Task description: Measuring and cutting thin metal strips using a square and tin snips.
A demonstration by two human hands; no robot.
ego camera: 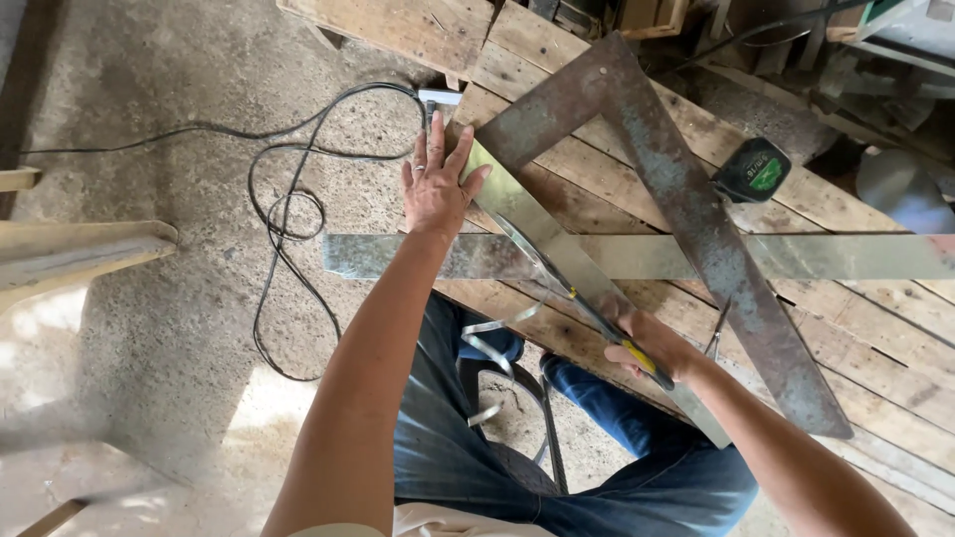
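black cable [284, 214] looped on concrete floor [149, 328], tape measure [753, 171] on plank bench [597, 159], rusty framing square [676, 199]

A tabletop [597, 169] of rough wooden planks is seen, set at a slant above a concrete floor [169, 328]. A rusty steel square [686, 214] is laid across the planks, with a long metal strip [657, 256] lying level under it and jutting past the edge. A tape measure [753, 171] is placed beside the square. A black cable [284, 214] is looped on the floor.
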